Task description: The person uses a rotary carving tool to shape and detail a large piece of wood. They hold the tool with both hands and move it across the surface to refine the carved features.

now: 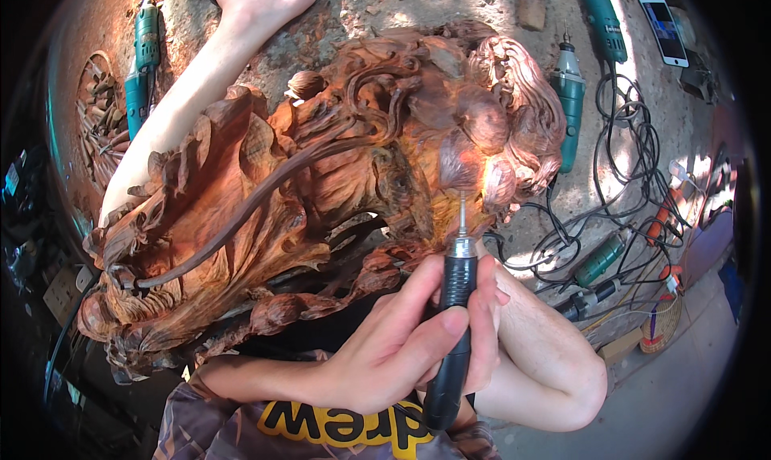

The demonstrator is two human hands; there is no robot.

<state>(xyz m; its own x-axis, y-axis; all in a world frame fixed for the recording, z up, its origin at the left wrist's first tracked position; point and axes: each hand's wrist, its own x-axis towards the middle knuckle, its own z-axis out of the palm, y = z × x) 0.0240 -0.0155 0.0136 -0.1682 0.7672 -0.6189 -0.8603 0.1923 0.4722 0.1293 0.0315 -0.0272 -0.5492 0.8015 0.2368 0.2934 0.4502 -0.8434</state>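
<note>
Large reddish wood carving [321, 187] filling the middle, on a round work surface [96, 26] strewn with chips; little bare room near the edges; green power tools [146, 50] at the upper left, more with tangled cords [626, 139] at the right. Right hand [409, 339] wrapped around a black rotary handpiece [454, 315], fingers curled tight, thumb along the barrel; bit tip touching the carving. Left hand hidden behind the carving; finger state impossible to tell.

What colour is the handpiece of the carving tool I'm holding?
Black, with a silver collar at the tip; the handpiece shows in the head view.
</note>
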